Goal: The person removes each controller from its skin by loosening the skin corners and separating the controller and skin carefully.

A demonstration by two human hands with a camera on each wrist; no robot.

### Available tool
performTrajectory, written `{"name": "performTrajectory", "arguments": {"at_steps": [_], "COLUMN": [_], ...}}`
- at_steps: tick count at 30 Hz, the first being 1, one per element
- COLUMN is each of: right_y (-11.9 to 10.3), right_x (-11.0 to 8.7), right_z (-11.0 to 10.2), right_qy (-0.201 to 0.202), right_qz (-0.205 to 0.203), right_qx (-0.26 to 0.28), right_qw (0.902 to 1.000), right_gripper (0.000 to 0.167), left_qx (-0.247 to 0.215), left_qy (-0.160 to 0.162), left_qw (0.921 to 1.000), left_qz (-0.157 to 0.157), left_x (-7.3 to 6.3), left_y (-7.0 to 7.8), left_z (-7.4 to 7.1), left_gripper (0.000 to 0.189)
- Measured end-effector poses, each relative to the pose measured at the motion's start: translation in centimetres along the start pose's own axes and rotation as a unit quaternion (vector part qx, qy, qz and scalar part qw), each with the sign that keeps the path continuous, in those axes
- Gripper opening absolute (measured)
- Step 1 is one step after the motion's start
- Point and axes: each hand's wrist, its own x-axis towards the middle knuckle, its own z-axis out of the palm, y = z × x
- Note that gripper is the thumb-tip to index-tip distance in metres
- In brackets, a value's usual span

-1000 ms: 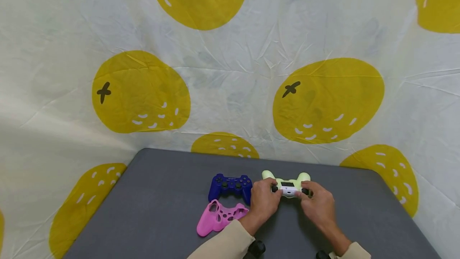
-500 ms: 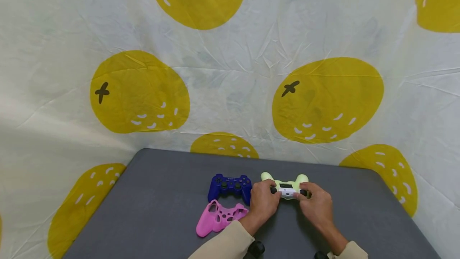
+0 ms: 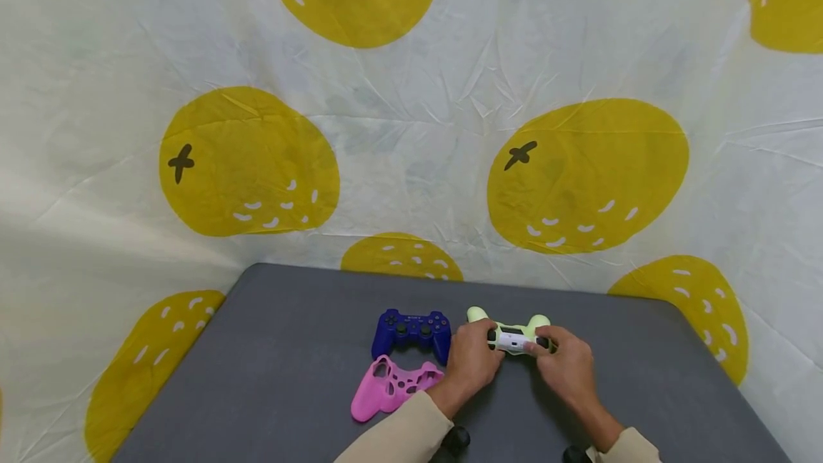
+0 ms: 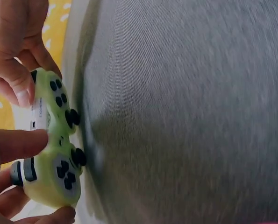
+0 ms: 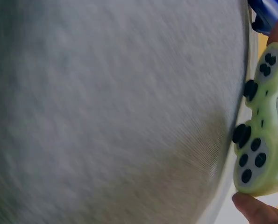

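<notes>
A white game controller (image 3: pixel 512 340) in a pale green silicone cover (image 3: pixel 539 321) is held between both hands, its USB-port edge towards me. My left hand (image 3: pixel 472 357) grips its left end. In the left wrist view the left thumb (image 4: pixel 24 144) lies on the cover near the middle. The right hand (image 3: pixel 569 366) grips the other end, thumb by the white edge. Black sticks and buttons poke through the cover (image 5: pixel 251 182) in the right wrist view. Just left of the left hand lie a blue controller (image 3: pixel 411 326) and, nearer me, a pink silicone cover (image 3: pixel 373 391).
The dark grey table (image 3: pixel 283 349) has rounded far corners. A pale cloth (image 3: pixel 411 163) printed with big yellow fruit hangs behind it and at the sides. Part of the blue controller (image 5: pixel 268 15) shows at the right wrist view's top edge.
The covered controller has shifted slightly left and towards me. My left fingers have changed position at its left end, baring more of the black triggers there. The blue controller and pink cover stay put.
</notes>
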Motion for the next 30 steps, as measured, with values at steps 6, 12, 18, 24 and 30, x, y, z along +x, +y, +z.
{"name": "performTrajectory", "arguments": {"at_steps": [6,12,18,24,30], "right_y": [0.1,0.2,0.0,-0.4,-0.5], "right_x": [0.5,1.3,2.0,2.9,3.9], "right_z": [-0.7,-1.7,-2.6,-3.3,-3.9], "right_qy": [-0.039,-0.102,-0.158,-0.231,-0.301], "right_qz": [-0.046,-0.112,-0.181,-0.227,-0.258], "right_qx": [-0.013,-0.048,-0.101,-0.135,-0.143], "right_qw": [0.9981,0.9873,0.9655,0.9364,0.9068], "right_gripper": [0.025,0.021,0.023,0.021,0.018], "left_qx": [0.064,0.128,0.161,0.185,0.205], "left_qy": [-0.037,-0.054,-0.061,-0.055,-0.062], "left_qw": [0.9964,0.9885,0.9818,0.9757,0.9700], "left_qz": [0.042,0.059,0.079,0.104,0.114], "left_x": [0.4,1.0,1.2,1.3,1.4], "left_y": [-0.4,-0.5,-0.5,-0.4,-0.4], "left_z": [-0.6,-0.4,-0.3,-0.8,-0.7], "left_gripper": [0.044,0.036,0.027,0.022,0.019]}}
